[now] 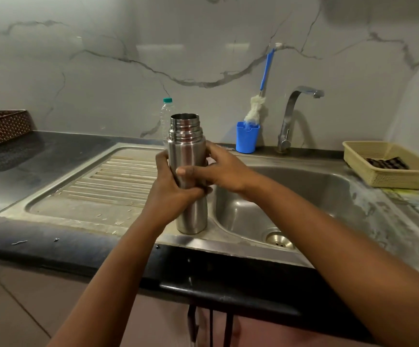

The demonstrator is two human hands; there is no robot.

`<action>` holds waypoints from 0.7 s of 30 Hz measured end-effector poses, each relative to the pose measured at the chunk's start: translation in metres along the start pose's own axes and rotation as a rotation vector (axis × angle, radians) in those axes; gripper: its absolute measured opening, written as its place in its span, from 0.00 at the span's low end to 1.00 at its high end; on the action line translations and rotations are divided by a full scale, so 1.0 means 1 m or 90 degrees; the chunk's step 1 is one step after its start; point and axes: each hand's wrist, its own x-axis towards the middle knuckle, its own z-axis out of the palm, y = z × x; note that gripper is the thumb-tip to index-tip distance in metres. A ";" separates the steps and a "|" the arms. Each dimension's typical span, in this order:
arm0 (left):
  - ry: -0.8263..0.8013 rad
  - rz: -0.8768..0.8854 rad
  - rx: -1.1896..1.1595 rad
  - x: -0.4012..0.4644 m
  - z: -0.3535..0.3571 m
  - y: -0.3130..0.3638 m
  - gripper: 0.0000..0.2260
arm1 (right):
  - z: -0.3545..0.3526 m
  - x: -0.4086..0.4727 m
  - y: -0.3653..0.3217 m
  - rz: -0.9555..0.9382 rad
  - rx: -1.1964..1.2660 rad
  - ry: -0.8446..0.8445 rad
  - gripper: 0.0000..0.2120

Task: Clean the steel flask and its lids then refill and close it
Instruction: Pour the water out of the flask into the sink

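Observation:
The steel flask point(188, 156) stands upright and uncapped, its threaded mouth open, at the ridge between the drainboard and the sink basin. My left hand point(172, 187) grips its body from the left, fingers curled round the lower middle. From the right, my right hand point(219, 171) wraps the same body, thumb across the front. No lid is in view.
A steel sink basin point(311, 196) lies to the right, with a tap point(291, 116) behind it. A blue holder point(247, 140) carries a bottle brush point(256, 106). A plastic water bottle point(166, 113) stands behind the flask. A yellow basket point(378, 169) sits at far right, a brown basket point(1, 126) at far left.

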 end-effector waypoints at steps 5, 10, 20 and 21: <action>0.068 0.014 0.050 -0.007 0.012 -0.002 0.39 | -0.004 -0.012 -0.004 -0.012 -0.006 0.051 0.27; 0.045 0.074 0.198 0.007 0.026 0.014 0.44 | -0.038 -0.025 0.001 0.033 0.062 0.136 0.35; -0.093 0.158 0.515 0.031 0.063 0.015 0.44 | -0.112 -0.066 0.035 -0.053 -0.278 0.284 0.50; -0.100 0.162 0.534 0.032 0.066 0.014 0.44 | -0.119 -0.067 0.037 -0.070 -0.329 0.271 0.46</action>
